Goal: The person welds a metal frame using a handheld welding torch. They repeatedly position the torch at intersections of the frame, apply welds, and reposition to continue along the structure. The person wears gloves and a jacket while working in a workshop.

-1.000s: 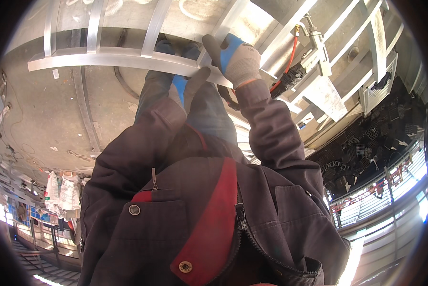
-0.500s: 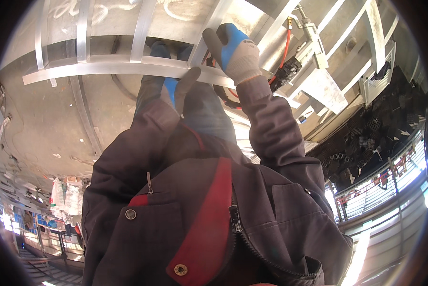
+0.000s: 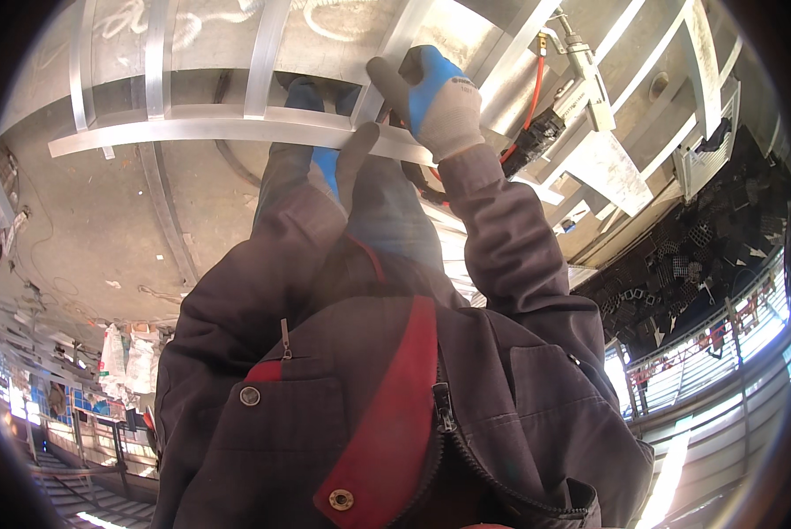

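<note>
While the rail (image 3: pixel 184 129) reaches far left, we eye its distant end

We start with white bags (image 3: pixel 140 363) in the left background, then that pale metal rail, crossing in front of the trousers (image 3: pixel 395 207) to just below the right hand (image 3: pixel 444 101). Slats (image 3: pixel 261 66) rise off it. Both hands sit toward its right part, so we'd fear the far end dipping or swinging if support slackens. Here's the left hand (image 3: pixel 338 167), thumb up at the rail's near edge; its other fingers are hidden, so whether it grips, we can't tell. Next along, the gloved right hand, fingers curled beside a slat; whether they're closed around it, we can't make out. A pinch looks possible there should the rail shift. Farther right, there's a red hose (image 3: pixel 536 84) by a metal tool (image 3: pixel 591 79): a sideways swing could snag it. Beyond lie black parts (image 3: pixel 677 256).
</note>
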Action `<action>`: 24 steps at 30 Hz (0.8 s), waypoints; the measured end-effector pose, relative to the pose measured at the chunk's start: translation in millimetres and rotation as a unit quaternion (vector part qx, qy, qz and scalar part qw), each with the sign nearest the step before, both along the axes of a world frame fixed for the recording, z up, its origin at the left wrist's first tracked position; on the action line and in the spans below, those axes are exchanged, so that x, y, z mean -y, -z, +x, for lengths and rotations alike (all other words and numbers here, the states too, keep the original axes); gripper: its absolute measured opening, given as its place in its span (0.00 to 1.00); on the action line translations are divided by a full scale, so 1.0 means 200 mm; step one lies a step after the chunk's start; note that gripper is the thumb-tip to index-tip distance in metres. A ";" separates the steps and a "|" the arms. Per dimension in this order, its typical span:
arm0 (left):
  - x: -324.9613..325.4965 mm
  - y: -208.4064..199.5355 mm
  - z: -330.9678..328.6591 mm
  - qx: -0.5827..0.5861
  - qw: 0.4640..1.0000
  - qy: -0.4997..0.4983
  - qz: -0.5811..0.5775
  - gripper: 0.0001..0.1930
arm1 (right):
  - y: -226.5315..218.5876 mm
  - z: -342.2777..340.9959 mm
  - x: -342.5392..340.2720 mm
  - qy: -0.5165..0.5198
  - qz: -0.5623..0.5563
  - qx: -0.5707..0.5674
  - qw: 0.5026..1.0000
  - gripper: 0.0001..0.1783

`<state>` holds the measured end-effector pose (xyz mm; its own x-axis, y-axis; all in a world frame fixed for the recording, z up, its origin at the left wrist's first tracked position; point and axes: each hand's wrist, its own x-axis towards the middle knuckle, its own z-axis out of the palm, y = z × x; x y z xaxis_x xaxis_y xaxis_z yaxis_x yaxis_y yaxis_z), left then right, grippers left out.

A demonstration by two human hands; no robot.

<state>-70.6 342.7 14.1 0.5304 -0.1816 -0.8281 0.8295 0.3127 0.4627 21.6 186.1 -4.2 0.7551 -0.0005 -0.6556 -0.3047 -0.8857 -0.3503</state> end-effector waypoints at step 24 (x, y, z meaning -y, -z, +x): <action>0.10 0.09 -0.05 -0.035 0.986 -0.150 -0.055 0.17 | -0.03 0.03 -0.07 0.047 -0.021 -0.031 0.998 0.41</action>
